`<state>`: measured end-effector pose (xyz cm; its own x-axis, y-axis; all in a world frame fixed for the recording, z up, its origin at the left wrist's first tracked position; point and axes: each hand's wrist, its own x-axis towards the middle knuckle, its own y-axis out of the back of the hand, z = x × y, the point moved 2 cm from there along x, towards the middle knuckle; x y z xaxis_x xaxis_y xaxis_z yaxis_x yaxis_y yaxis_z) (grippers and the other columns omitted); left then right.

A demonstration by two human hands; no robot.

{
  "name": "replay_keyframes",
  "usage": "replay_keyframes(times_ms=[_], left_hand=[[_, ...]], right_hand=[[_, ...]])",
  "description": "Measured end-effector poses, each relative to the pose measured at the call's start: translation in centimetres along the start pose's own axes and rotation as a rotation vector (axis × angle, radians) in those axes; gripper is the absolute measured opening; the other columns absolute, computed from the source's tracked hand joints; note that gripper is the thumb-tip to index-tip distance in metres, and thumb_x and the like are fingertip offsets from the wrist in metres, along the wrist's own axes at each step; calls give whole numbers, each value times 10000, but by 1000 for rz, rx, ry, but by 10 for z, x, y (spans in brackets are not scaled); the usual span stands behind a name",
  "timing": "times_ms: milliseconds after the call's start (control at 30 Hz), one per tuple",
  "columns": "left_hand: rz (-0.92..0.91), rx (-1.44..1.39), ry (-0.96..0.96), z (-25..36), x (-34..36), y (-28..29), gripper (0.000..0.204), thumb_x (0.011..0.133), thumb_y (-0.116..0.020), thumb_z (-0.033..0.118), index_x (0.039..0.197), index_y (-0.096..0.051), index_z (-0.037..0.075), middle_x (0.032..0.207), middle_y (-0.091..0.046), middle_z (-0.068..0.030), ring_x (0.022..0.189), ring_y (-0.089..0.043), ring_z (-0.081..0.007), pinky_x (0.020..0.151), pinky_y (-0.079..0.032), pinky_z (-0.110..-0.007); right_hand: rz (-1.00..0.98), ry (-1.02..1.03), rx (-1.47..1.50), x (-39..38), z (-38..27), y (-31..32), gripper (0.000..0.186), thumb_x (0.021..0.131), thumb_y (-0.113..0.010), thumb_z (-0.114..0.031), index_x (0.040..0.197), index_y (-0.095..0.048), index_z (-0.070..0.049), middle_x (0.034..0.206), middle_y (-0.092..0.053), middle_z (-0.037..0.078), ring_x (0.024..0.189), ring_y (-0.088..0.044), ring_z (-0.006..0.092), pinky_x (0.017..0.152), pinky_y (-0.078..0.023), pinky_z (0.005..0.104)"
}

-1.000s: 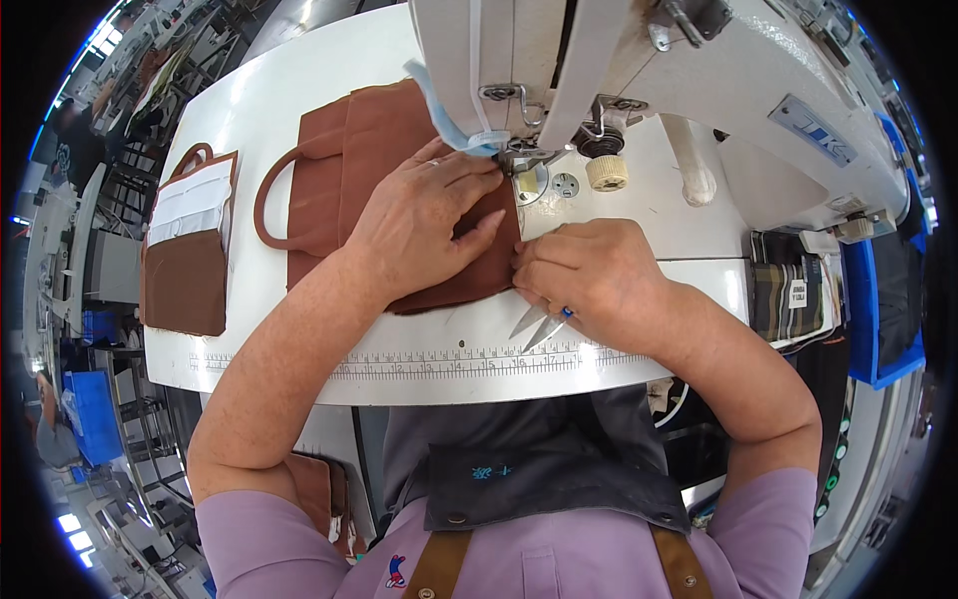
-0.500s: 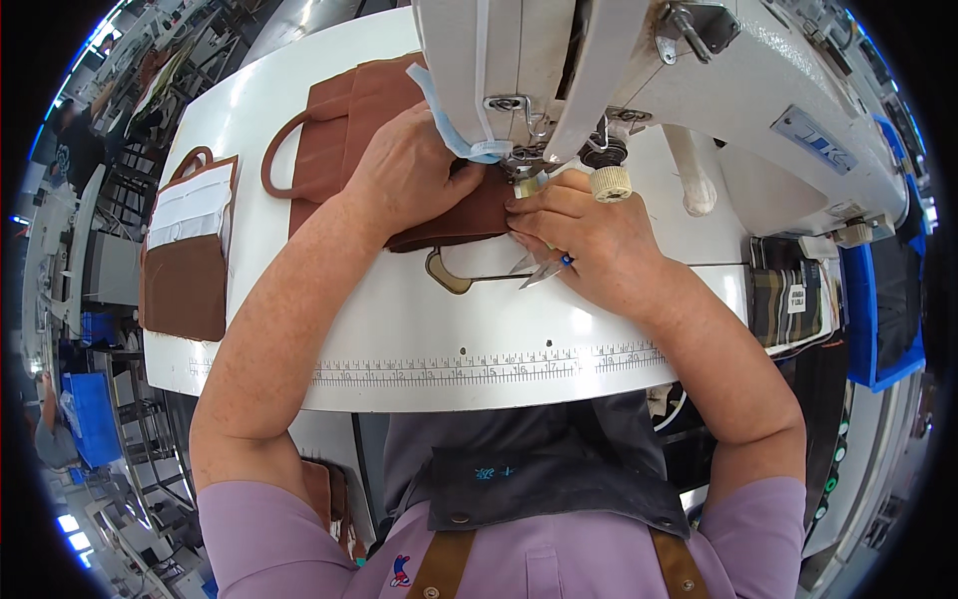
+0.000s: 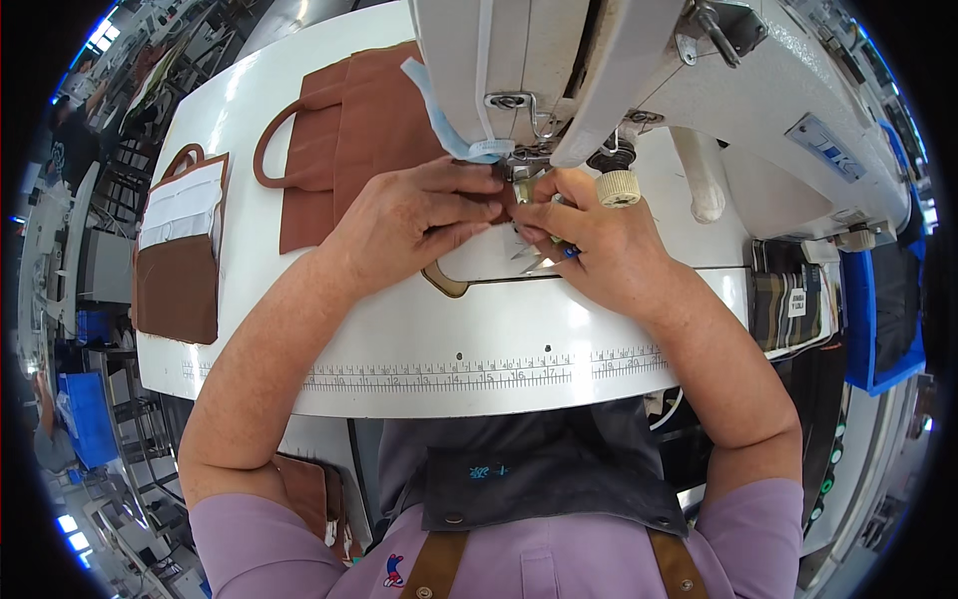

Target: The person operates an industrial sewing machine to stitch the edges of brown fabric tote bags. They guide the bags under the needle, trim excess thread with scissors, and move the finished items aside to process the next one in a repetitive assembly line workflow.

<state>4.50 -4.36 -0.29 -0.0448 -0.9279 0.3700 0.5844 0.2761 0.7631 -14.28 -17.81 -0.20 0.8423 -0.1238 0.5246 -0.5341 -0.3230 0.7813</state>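
Brown fabric bag panel (image 3: 374, 130) lies flat on the white sewing table (image 3: 389, 344), its curved handle (image 3: 262, 150) pointing left. The panel's near right corner runs under both hands to the needle area of the white industrial sewing machine (image 3: 768, 120).

Left hand (image 3: 404, 220): palm down over the panel, fingers extended, fingertips at the edge just left of the needle area. Thumb lies below them; whether it pinches cloth, cannot tell.

Right hand (image 3: 604, 240): fingers curled round small metal scissors (image 3: 540, 266), blades projecting left from below the palm. Thumb and index tips meet the panel's edge beside the left fingertips.

Light blue strip (image 3: 429, 100) hangs at the machine head's left side. Second handled piece, brown and white (image 3: 178, 290), lies apart at table left. Printed ruler scale (image 3: 479, 376) follows the near edge.
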Motion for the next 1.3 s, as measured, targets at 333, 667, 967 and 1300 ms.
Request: replay_keyframes(times_ms=[333,667,967,1300], left_hand=[[81,82,41,-15,14,1,199,876,-794,58,1075,-810,59,1003,-792,-102,876,-760,-252,775,-610,-346],[-52,124,205,0,7,5,336,963,-619,43,1274,-731,105,1242,-723,-108,1135,-679,-316,1080,-472,-433],[-63,484,79,45,-5,-4,434,940,-678,220,1340,-672,53,1404,-639,-162,1327,-588,-349,1131,-461,-465],[-27,309,121,32,-7,-15,472,963,-668,212,1384,-611,7,1444,-598,-173,1381,-542,-352,1198,-385,-542]], right_hand=[[-64,-44,-227,-2,1,-3,279,935,-717,-286,1180,-752,-158,639,-651,90,590,-661,298,552,-509,444],[-24,-48,-149,-3,4,1,236,923,-739,-256,1129,-764,-143,737,-669,98,644,-689,294,583,-539,436],[-70,-55,-188,-3,3,0,280,899,-746,-231,1166,-739,-148,822,-680,75,718,-711,265,628,-551,417],[-69,-87,-185,-4,3,-1,244,906,-737,-242,1131,-750,-150,831,-682,68,723,-711,271,632,-553,418]])
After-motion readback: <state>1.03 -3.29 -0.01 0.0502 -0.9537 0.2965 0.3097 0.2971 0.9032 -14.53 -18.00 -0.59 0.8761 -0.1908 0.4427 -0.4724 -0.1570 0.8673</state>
